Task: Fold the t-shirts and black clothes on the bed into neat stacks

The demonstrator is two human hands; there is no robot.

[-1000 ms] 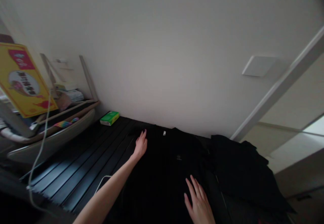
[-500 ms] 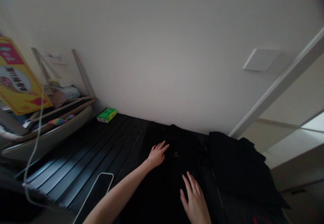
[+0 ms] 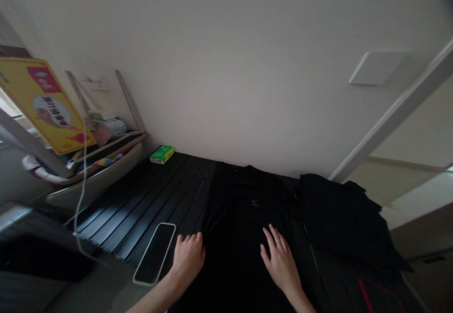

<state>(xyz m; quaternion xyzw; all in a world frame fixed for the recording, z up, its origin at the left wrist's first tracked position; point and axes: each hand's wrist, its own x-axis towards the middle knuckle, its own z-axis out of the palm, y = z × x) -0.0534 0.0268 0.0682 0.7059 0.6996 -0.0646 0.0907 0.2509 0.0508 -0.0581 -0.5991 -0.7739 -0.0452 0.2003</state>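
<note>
A black shirt (image 3: 244,237) with a small pale logo lies spread on the slatted black table (image 3: 141,200). At the shirt's left edge my left hand (image 3: 189,254) is closed, fingers curled over the cloth; the pinched part is hidden beneath them. My right hand (image 3: 279,256) rests open and flat on the right part of the shirt, below the logo. Just left of my left hand lies a phone (image 3: 155,254) in a light case, screen dark. More folded black cloth (image 3: 339,218) sits to the right of the shirt.
A green pack (image 3: 162,154) stands at the table's back left. Beyond it are a cluttered beige chair-like frame (image 3: 132,101), a yellow sign (image 3: 53,105) and a hanging white cable (image 3: 84,176). A pale wall (image 3: 226,68) closes off the back. Something red-edged (image 3: 366,294) lies front right.
My left hand has drawn back from the middle of the shirt to its left edge and curled shut. My right hand stays flat on the cloth. The view has shifted slightly left.
</note>
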